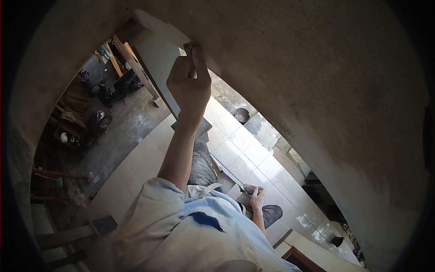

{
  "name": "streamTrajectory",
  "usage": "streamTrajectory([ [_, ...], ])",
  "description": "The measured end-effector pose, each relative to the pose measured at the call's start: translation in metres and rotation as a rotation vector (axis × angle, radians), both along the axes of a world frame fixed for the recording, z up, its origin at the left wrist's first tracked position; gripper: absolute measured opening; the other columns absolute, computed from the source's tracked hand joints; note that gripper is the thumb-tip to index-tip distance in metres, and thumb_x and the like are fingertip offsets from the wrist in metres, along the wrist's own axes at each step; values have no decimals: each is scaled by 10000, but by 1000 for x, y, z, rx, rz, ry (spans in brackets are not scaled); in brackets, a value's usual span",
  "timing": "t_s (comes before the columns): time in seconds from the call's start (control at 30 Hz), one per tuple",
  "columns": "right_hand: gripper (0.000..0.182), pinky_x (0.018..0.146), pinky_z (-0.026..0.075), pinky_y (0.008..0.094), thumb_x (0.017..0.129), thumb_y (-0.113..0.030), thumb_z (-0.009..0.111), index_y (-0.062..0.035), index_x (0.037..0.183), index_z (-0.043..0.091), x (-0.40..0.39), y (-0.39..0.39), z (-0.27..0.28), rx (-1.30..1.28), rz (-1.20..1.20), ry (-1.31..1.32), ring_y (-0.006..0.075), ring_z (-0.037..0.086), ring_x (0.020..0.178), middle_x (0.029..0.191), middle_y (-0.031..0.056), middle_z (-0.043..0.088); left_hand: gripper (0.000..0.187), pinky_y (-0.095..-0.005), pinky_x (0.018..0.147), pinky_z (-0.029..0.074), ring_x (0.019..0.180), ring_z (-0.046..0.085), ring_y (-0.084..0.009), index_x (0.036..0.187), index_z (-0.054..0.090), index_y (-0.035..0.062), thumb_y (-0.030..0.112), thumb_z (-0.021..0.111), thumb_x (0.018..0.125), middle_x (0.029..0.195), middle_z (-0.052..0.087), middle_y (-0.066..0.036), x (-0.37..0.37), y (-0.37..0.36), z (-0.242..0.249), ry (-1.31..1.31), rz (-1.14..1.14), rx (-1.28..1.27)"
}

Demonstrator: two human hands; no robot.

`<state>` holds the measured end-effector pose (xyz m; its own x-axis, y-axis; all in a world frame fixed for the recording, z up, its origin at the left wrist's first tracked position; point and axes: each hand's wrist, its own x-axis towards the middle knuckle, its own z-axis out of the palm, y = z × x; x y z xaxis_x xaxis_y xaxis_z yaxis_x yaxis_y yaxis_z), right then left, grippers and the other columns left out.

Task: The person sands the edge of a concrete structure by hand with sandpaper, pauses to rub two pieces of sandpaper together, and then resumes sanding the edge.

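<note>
My left hand (189,81) is raised at the upper middle, its fingers pinched against the lower edge of a large, curved, dusty brown surface (290,68). A small brownish bit shows between thumb and fingers, too little to name. Lower down on the right, my right hand (258,197) is closed around a rounded, dusty purplish-grey object (249,188). A thin pale rod (226,172) runs from near it toward my knee. I wear a pale, dusty shirt (181,226) with a dark blue opening at the pocket.
Pale floor tiles (244,140) lie below me. A round metal pot (242,115) stands near the tiles' edge. Motorbikes (111,90) and stacked wood (74,102) are at the left. A wooden post (136,68) leans there. A cream-coloured piece of furniture (312,251) is lower right.
</note>
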<state>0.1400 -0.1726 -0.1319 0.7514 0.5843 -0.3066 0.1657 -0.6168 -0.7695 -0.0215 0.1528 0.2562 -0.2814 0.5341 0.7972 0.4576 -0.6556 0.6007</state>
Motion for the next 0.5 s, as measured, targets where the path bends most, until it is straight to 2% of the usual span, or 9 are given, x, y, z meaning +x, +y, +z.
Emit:
streamTrajectory([
  [0.07, 272, 793, 465, 415, 934, -241, 520, 21, 1004, 529, -4, -1, 1, 0, -1, -5, 347, 619, 872, 926, 229, 623, 149, -250, 395, 321, 462, 422, -77, 923, 690, -37, 77, 599, 894, 564, 472, -30, 7, -11, 6, -79, -19, -106],
  [0.1, 279, 794, 464, 423, 934, -246, 518, 23, 1006, 525, -3, -3, -5, -5, 1, -14, 358, 621, 876, 928, 235, 624, 161, -247, 394, 309, 471, 408, -58, 953, 686, -43, 80, 598, 896, 556, 445, -18, 6, -15, -5, 53, 4, -55],
  [0.2, 280, 795, 468, 418, 937, -246, 510, 25, 1010, 519, -1, 3, -4, -6, 20, -29, 356, 629, 886, 933, 242, 627, 174, -250, 394, 257, 459, 359, -39, 988, 687, -47, 70, 605, 888, 548, 442, -6, 22, -39, -16, -25, -150, 61],
  [0.23, 281, 795, 469, 415, 937, -246, 509, 26, 1010, 518, -2, 3, -1, -12, 21, -12, 354, 630, 887, 937, 243, 628, 149, -260, 399, 259, 451, 347, -46, 926, 694, -44, 73, 609, 888, 543, 440, -9, 19, -30, -17, -60, -157, 63],
  [0.33, 274, 793, 471, 412, 937, -238, 510, 26, 1009, 516, 0, 1, 1, -5, 7, 20, 350, 631, 888, 937, 244, 627, 163, -273, 399, 263, 446, 345, -56, 790, 666, -40, 74, 607, 890, 542, 440, -12, 5, -3, -2, -2, 9, -4],
  [0.37, 270, 792, 472, 412, 936, -234, 511, 26, 1009, 516, -1, 0, 0, 5, -5, 30, 348, 631, 888, 935, 244, 627, 419, -281, 417, 234, 441, 331, -47, 581, 446, 21, 226, 595, 915, 516, 420, 5, 8, 4, 1, -127, -9, -4],
  [0.47, 257, 782, 475, 409, 936, -224, 513, 24, 1004, 515, -5, 3, 9, 15, -26, 34, 339, 635, 875, 922, 235, 629, 406, -275, 418, 230, 451, 334, -41, 578, 437, 29, 194, 595, 913, 515, 410, 7, 18, -14, -1, -134, -21, 11],
  [0.5, 255, 780, 476, 407, 937, -221, 511, 24, 1007, 514, -4, 4, 6, 11, -5, 15, 337, 636, 868, 917, 231, 629, 295, -252, 419, 246, 465, 354, -33, 656, 560, 2, 147, 592, 911, 545, 429, 7, 17, -32, -3, -54, -95, -4],
])
